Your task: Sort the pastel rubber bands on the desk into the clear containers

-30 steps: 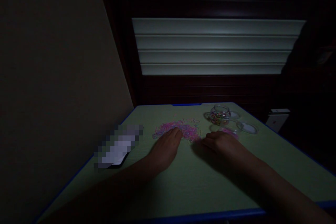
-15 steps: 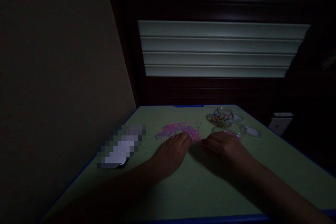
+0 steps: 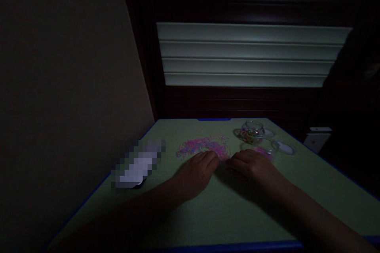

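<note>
A loose pile of small pink and purple rubber bands (image 3: 204, 146) lies spread on the pale green table (image 3: 219, 213). My left hand (image 3: 200, 170) is at the pile's near edge, fingers bent and pressed together. Close on its right is my right hand (image 3: 249, 166), its fingers also closed, the tips pointing at the left hand's. Whatever the fingertips hold is too small and dark to make out. Just behind my right hand is a clear jar (image 3: 265, 148) with pink bands in it, partly covered by the hand.
Farther back stands a round clear jar (image 3: 251, 131) of multicoloured bands. Clear lids (image 3: 285, 147) lie to the right of the jars. A blurred-out flat object (image 3: 139, 164) lies at the table's left edge, beside the wall (image 3: 74, 67). White boxes (image 3: 317, 140) stand beyond the right edge.
My left hand has shifted slightly right and my right hand slightly left, so the fingertips are closer together. The jars and the pile look almost the same.
</note>
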### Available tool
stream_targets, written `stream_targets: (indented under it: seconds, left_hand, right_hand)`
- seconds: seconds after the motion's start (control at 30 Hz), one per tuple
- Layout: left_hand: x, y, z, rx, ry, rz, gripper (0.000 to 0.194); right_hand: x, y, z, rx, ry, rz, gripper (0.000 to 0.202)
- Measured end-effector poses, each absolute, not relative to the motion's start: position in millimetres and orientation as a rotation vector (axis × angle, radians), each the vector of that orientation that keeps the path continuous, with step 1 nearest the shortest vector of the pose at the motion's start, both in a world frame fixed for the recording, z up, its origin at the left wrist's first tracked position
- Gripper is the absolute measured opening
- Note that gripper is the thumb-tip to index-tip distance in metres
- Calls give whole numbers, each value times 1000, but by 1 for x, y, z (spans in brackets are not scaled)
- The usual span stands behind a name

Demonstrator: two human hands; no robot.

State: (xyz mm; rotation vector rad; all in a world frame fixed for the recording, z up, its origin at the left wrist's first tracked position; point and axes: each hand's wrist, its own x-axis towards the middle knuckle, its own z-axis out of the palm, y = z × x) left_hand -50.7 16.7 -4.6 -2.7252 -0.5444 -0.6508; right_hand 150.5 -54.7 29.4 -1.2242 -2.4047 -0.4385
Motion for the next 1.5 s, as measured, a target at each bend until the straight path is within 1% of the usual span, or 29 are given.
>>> stream_targets:
  seconds: [0.5, 1.03, 1.33, 1.5]
  left_hand:
    - [-49, 15, -1, -2745, -469, -667, 15]
    - [-48, 15, -1, -2721, -469, -640, 17]
    - [-50, 16, 0, -2772, -532, -610, 18]
    - [-49, 15, 1, -2765, -549, -608, 19]
  right_hand:
    - [151, -56, 28, -1224, -2462, -462, 14]
    - [149, -57, 30, -1256, -2467, -434, 15]
    - [156, -54, 33, -1397, -2386, -460, 15]
    - [164, -53, 39, -1568, -2289, -506, 21]
